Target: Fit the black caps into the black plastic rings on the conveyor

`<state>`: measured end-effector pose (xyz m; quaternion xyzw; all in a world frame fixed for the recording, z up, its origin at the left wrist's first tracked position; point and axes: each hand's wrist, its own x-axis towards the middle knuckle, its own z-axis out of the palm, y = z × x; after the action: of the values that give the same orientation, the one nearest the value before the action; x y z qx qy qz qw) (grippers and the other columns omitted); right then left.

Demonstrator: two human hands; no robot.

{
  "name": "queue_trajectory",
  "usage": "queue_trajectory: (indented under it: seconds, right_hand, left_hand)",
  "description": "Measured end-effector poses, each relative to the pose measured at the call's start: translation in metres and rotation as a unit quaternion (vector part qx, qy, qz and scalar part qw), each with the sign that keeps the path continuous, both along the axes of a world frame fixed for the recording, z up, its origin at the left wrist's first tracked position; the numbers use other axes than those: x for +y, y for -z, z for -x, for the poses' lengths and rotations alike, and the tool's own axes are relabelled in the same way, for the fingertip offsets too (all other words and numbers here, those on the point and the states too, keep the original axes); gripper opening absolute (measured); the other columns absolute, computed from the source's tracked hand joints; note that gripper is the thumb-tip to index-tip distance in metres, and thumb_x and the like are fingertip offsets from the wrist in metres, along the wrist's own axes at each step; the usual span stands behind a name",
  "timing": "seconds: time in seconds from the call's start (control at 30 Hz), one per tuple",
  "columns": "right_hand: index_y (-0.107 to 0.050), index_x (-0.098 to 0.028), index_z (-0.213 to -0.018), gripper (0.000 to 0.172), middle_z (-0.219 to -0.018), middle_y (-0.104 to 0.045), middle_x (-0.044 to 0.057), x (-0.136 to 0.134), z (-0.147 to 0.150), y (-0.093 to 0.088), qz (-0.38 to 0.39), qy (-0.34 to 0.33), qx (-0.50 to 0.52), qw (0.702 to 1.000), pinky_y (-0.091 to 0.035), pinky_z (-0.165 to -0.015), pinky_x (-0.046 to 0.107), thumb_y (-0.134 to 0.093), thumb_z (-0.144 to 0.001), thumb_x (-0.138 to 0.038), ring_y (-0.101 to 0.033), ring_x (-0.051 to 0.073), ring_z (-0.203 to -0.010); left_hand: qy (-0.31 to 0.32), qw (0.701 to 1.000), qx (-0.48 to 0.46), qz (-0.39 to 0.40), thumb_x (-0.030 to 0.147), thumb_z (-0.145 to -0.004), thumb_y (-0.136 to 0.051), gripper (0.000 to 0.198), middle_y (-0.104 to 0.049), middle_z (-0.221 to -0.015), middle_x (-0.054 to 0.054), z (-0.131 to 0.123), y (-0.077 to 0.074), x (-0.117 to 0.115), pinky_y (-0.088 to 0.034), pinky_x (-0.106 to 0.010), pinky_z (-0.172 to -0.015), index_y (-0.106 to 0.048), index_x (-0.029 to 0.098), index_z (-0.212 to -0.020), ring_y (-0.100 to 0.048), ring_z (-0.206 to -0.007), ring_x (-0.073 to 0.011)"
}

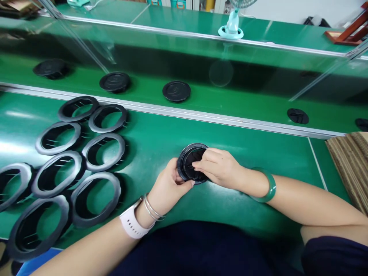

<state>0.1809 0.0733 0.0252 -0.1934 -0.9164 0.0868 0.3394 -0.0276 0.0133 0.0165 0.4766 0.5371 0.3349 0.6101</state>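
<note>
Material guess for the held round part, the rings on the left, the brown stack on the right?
Held part: probably moulded black plastic, semi-gloss; ridges, faint rim highlights.
Rings: satin black, likely plastic, maybe rubber; broad soft sheen.
Stack: apparently corrugated cardboard, matte; brown, layered edges.

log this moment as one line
left hand: holding round black part by rim | right hand: at its open face | black rings: on green table, left | black discs: beyond metal rail

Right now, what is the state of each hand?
Left hand: holding the black round part by its rim.
Right hand: pinched closed over it; grip unclear.
</note>
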Motion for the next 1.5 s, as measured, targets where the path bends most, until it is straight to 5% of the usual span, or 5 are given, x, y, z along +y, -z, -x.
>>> queue_trajectory:
  seconds: [0.7, 0.97, 1.17, 1.3, 1.5]
  right_hand:
    - [-0.07, -0.007, -0.096, 0.036, -0.088, -0.056, 0.012, -0.002, 0.003, -0.009, 0.065, 0.001, -0.061, 0.996, -0.049, -0.07, 0.039, -0.039, -0.111, -0.018, -0.051, 0.027, -0.079]
    - [-0.059, 0.008, -0.125, 0.034, -0.096, -0.056, 0.018, -0.011, 0.01, -0.013, 0.025, 0.036, -0.132, 0.99, -0.054, -0.081, 0.045, -0.039, -0.1, -0.003, -0.05, 0.031, -0.088]
    - [-0.058, -0.002, -0.128, 0.031, -0.106, -0.057, 0.018, -0.01, 0.008, -0.017, 0.013, 0.039, -0.093, 0.995, -0.051, -0.086, 0.051, -0.037, -0.108, -0.014, -0.05, 0.034, -0.102]
    - [-0.055, -0.014, -0.132, 0.027, -0.123, -0.054, 0.015, 0.0, 0.004, -0.009, 0.142, 0.144, 0.064, 0.977, -0.04, -0.103, 0.055, -0.052, -0.108, -0.026, -0.049, 0.033, -0.114]
    - [-0.06, -0.017, -0.097, 0.017, -0.098, -0.057, 0.002, 0.011, 0.007, 0.006, 0.367, 0.132, 0.128, 0.912, -0.045, -0.085, 0.036, -0.066, -0.09, -0.002, -0.055, 0.023, -0.095]
  left_hand:
    - [0.002, 0.999, 0.048, -0.005, 0.028, -0.071, -0.076, 0.045, -0.069, -0.089, -0.002, -0.002, -0.002, -0.001, -0.056, -0.032, -0.064, -0.047, 0.021, -0.104, -0.069, -0.073, -0.0201]
    - [-0.006, 0.997, 0.081, -0.013, 0.03, -0.07, -0.077, 0.046, -0.068, -0.083, 0.001, -0.001, -0.002, -0.002, -0.053, -0.029, -0.06, -0.046, 0.022, -0.103, -0.068, -0.07, -0.0196]
    - [-0.029, 0.999, 0.023, 0.006, 0.028, -0.067, -0.081, 0.05, -0.067, -0.082, 0.003, -0.005, -0.003, -0.002, -0.054, -0.028, -0.064, -0.044, 0.021, -0.101, -0.067, -0.071, -0.0174]
    - [-0.046, 0.999, -0.018, 0.006, 0.025, -0.066, -0.081, 0.055, -0.068, -0.09, 0.0, -0.005, -0.002, -0.002, -0.054, -0.028, -0.068, -0.044, 0.019, -0.107, -0.068, -0.077, -0.0174]
    - [-0.009, 0.999, 0.044, -0.022, 0.031, -0.068, -0.082, 0.068, -0.067, -0.113, -0.01, -0.003, 0.001, -0.007, -0.058, -0.037, -0.074, -0.043, 0.019, -0.123, -0.07, -0.092, -0.026]
